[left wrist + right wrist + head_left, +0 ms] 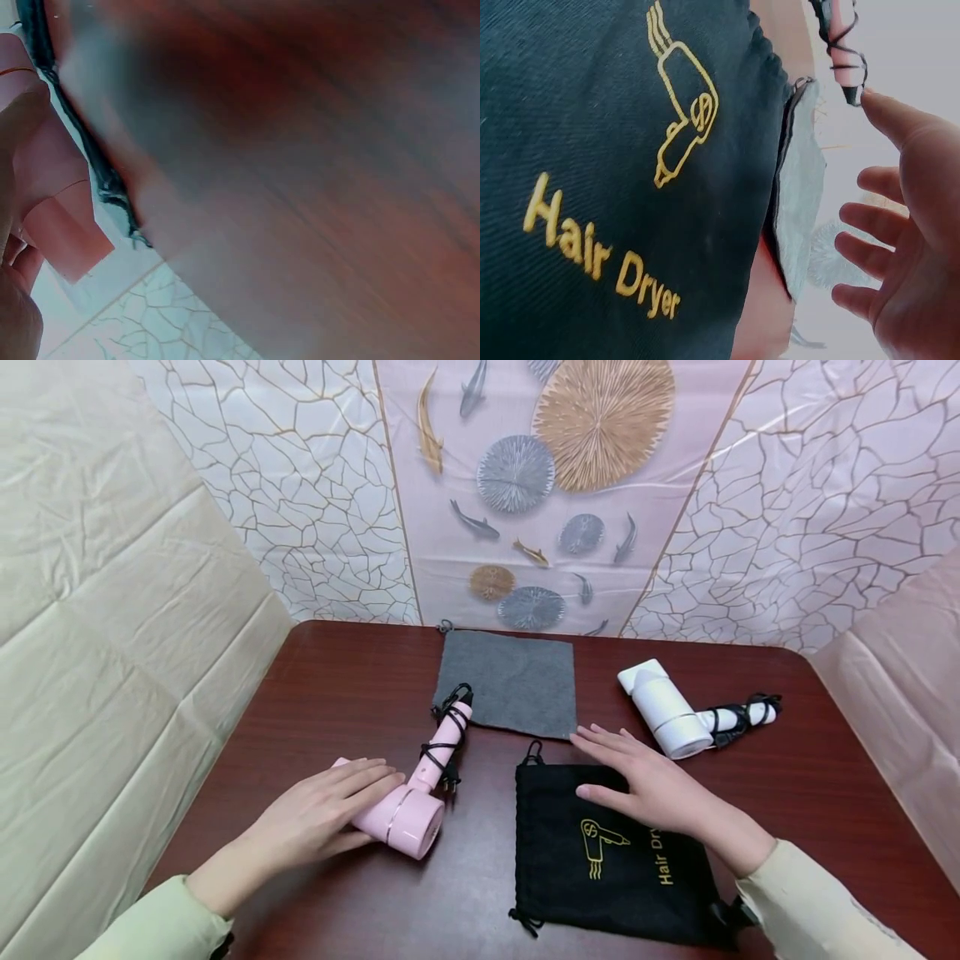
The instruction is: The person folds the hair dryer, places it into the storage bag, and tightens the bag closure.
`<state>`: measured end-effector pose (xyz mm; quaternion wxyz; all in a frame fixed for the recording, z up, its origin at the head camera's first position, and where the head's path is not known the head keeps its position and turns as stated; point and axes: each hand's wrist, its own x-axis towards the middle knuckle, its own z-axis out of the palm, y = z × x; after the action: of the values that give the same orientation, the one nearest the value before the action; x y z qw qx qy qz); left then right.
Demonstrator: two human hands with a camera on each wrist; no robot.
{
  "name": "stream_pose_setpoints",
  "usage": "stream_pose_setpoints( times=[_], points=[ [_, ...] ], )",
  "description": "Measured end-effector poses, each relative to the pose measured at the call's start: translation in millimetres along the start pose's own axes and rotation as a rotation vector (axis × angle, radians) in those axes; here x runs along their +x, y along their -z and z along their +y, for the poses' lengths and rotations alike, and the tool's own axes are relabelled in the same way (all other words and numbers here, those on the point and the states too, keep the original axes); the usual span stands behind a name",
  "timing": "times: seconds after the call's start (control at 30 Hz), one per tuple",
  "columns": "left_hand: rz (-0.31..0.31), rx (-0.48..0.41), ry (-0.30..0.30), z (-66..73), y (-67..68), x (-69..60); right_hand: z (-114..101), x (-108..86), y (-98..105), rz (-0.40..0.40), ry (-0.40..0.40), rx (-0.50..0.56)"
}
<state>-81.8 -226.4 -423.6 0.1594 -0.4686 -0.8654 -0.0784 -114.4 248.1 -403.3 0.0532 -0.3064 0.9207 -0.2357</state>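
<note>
My left hand (326, 806) grips the barrel of a pink hair dryer (412, 822), fingers over the top and thumb on the near side. A black cord is wound round the dryer's handle, which points toward the back. In the left wrist view the pink dryer (56, 172) sits at the left edge between thumb and fingers. My right hand (652, 781), fingers extended and holding nothing, is over a black drawstring bag (555, 852). Gold letters on the bag (630, 202) read "Hair Dryer", beside a dryer drawing. Whether that hand touches the bag is unclear.
A grey drawstring pouch (510, 681) lies flat at the back middle of the brown table (337, 685). At the back right lies a white hair dryer (667, 710), its black cord wrapped round the handle. Patterned cloth (322, 485) walls the table's back.
</note>
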Motion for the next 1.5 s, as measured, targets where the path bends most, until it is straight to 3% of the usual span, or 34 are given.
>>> stream_pose_setpoints(
  times=[0.27, 0.43, 0.73, 1.03, 1.17, 1.5],
  points=[
    [-0.019, 0.028, 0.019, 6.6, -1.9, 23.3, -11.1, 14.7, -4.3, -0.018, 0.002, 0.085],
    [-0.024, 0.038, -0.001, 8.9, -4.9, 36.8, -18.7, 28.8, -9.7, -0.032, -0.004, 0.152],
    [0.06, 0.091, -0.07, 13.3, -9.3, 61.6, -33.5, 53.6, -19.6, -0.02, -0.059, 0.318],
    [0.101, 0.086, -0.091, 19.0, -16.0, 74.8, -32.8, 63.9, -29.0, 0.02, -0.107, 0.442],
    [0.114, 0.105, -0.131, 20.4, -19.0, 80.5, -33.7, 69.2, -32.5, 0.052, -0.104, 0.501],
    [0.147, 0.166, -0.178, 20.3, -24.3, 88.7, -37.3, 76.8, -38.9, 0.138, -0.112, 0.503]
  ],
)
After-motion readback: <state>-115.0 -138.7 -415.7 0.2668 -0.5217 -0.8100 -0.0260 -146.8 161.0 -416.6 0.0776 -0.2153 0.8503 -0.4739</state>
